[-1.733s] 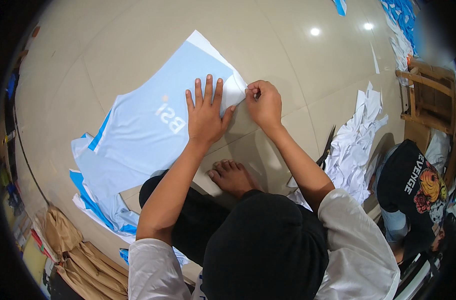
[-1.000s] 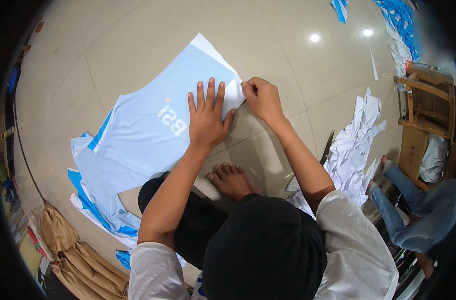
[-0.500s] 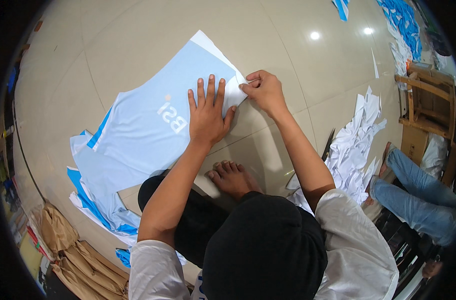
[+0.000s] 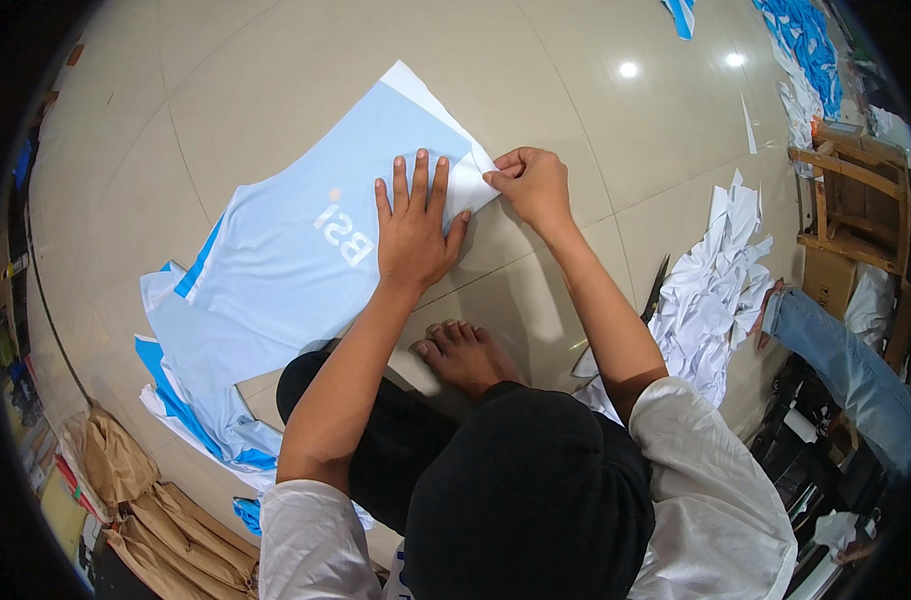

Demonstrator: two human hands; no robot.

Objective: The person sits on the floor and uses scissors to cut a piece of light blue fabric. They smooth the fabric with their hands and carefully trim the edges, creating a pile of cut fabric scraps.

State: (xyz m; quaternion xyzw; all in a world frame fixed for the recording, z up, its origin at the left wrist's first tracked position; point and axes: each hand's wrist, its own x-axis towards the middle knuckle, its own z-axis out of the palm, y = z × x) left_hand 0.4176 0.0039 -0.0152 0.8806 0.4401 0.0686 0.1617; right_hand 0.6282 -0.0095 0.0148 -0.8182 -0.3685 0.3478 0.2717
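Observation:
A light blue fabric panel (image 4: 291, 265) with pale lettering and a white strip at its upper right edge is spread on the tiled floor. My left hand (image 4: 411, 225) lies flat on it, fingers spread and pointing away from me. Just right of it, my right hand (image 4: 531, 195) pinches the white edge (image 4: 473, 175) at the panel's right corner between thumb and fingers. Folds of more light blue and bright blue pieces (image 4: 181, 395) lie at the panel's lower left.
Black-handled scissors (image 4: 659, 280) lie beside white fabric scraps (image 4: 706, 300) at right. A co-worker's jeans-clad leg (image 4: 836, 365) is beside them, near a wooden stool (image 4: 846, 190). Brown fabric (image 4: 166, 520) lies lower left; blue scraps (image 4: 801, 50) at upper right.
My right fingers have shifted slightly along the panel's white edge while my left hand stays flat. The co-worker at right has moved, leaving one jeans-clad leg visible where two showed.

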